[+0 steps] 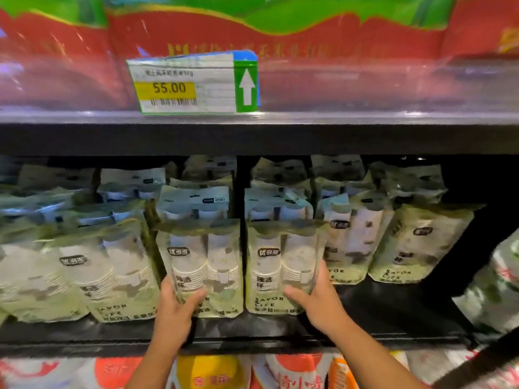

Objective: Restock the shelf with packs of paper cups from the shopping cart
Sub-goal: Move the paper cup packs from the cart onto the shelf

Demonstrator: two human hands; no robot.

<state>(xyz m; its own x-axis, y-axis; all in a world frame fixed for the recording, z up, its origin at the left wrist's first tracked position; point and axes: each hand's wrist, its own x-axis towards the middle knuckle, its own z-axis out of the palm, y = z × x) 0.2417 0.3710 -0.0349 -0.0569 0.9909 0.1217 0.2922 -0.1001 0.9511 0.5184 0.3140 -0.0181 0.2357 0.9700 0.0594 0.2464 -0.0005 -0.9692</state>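
Other goods and one price label, at the top and the bottom of the view.
Large glossy red and green plastic bags [309,37] lie in a row at the top. In front of them is a white paper price label [193,84] with a yellow field reading 55.00, a barcode, and a white arrow pointing up on green. Along the bottom edge are a yellow pack [210,373], an orange pack [341,373] and a red-and-white bag [297,374].

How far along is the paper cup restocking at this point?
Done: rows of paper cup packs already fill most of the shelf. In hand: the left hand grips one front pack and the right hand grips the neighbouring pack, both standing at the shelf's front edge. Left: bare shelf shows in front of the right-side packs; the cart is out of view, so remaining stock is unknown.
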